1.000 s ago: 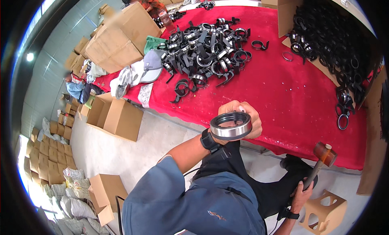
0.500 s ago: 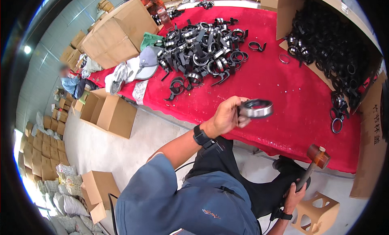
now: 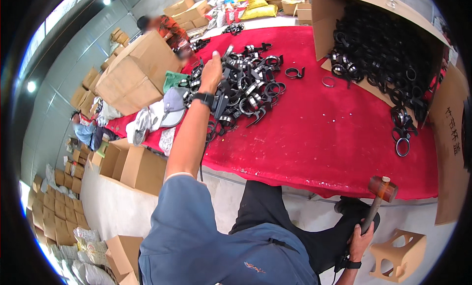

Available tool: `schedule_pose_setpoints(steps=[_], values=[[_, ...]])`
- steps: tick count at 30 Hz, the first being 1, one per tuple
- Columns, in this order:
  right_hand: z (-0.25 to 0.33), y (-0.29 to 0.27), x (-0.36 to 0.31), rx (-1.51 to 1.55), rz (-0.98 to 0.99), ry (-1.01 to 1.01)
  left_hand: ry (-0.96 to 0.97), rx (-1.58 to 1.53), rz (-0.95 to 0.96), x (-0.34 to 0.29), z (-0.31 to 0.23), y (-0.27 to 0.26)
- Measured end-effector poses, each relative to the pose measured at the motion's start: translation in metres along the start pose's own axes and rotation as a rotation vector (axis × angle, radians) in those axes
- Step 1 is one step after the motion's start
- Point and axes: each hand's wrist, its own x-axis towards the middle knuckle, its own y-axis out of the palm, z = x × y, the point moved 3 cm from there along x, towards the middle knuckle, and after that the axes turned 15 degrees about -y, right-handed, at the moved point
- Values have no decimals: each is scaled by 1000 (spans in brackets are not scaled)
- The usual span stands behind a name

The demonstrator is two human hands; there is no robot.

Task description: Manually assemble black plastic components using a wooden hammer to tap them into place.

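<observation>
My left hand [image 3: 212, 73] is stretched out over the far left part of a heap of black and silver ring clamps [image 3: 253, 83] with flat black tabs. Its fingertips are partly hidden and blend with the heap, so I cannot tell whether a ring is still in them. Low on the right, my right hand [image 3: 360, 243] is wrapped round the handle of a mallet [image 3: 382, 188] with a brown cylindrical head. The mallet stands head up, in front of the table's near edge.
The red-covered table [image 3: 314, 137] carries a single ring clamp [image 3: 295, 72], a thin loose ring [image 3: 328, 81] and caps [image 3: 173, 108]. A big carton [image 3: 322, 24] of black parts lies open at the right. A cut-out cardboard box [image 3: 399, 255] stands by my right hand. Another person [image 3: 169, 32] is across the table.
My left arm has swung forward and left, from holding a ring clamp above the near table edge to the heap. The right hand keeps the mallet in nearly the same place.
</observation>
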Motion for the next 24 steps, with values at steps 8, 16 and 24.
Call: schedule_pose_setpoints(steps=[8, 16, 24], values=[[6, -9, 0, -80, -93, 26, 298, 146, 375, -153, -12, 137], [17, -2, 8, 33, -119, 66, 574, 193, 799, -288, -79, 303], [6, -18, 0, 192, -135, 73, 1080, 86, 967, -436, -138, 449]])
